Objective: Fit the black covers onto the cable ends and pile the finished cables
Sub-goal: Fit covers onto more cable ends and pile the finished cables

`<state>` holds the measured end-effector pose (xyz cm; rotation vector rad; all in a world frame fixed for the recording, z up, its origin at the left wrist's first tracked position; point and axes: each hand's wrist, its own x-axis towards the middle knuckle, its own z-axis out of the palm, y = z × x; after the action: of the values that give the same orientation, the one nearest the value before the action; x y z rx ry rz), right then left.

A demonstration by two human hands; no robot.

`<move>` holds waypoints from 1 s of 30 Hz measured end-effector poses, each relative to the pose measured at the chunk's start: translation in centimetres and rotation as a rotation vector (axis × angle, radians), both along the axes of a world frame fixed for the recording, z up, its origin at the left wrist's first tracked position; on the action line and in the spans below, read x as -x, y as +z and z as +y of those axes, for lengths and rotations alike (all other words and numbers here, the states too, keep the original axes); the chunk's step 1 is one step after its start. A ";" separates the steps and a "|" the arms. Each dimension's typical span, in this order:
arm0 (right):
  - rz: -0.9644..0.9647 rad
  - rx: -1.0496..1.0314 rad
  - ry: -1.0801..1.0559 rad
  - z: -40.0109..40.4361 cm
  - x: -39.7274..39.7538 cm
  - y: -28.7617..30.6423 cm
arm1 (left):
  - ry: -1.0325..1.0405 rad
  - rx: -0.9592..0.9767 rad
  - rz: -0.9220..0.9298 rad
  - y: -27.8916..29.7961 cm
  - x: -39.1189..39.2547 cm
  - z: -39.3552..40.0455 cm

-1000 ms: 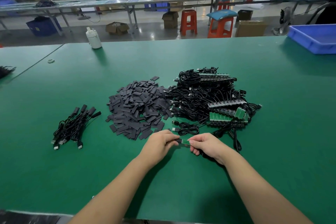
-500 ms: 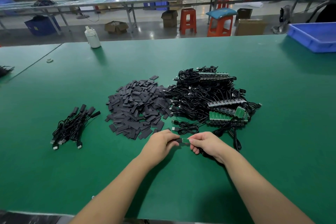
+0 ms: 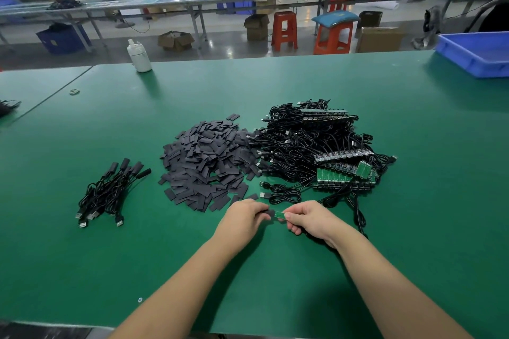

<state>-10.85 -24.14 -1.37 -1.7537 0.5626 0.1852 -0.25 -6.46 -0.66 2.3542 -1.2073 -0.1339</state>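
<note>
My left hand (image 3: 245,217) pinches a black cover (image 3: 271,213) near the table's front. My right hand (image 3: 311,219) pinches the small green board end of a cable (image 3: 281,214), which meets the cover between my hands. The cable's black cord (image 3: 358,213) trails off to the right behind my right hand. A heap of loose black covers (image 3: 205,161) lies in the middle. To its right sits a tangle of black cables with green board ends (image 3: 316,148). A small pile of finished cables (image 3: 110,192) lies at the left.
The green table (image 3: 413,146) carries a white bottle (image 3: 139,56) at its far edge and a blue tray (image 3: 476,52) at the far right. A small ring (image 3: 73,91) lies at the far left. Benches, stools and boxes stand beyond the table.
Both hands stay together at the same spot, holding the cover and the cable end. No clear shift of the cover shows.
</note>
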 end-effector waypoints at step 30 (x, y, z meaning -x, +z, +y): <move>0.006 -0.059 0.078 -0.7 -0.6 0.6 | -0.018 0.066 0.033 -0.1 1.8 -1.4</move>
<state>-10.26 -24.81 -0.78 -1.7198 0.4888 0.2587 -2.01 -7.86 -0.74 2.2764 -1.1991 -0.1364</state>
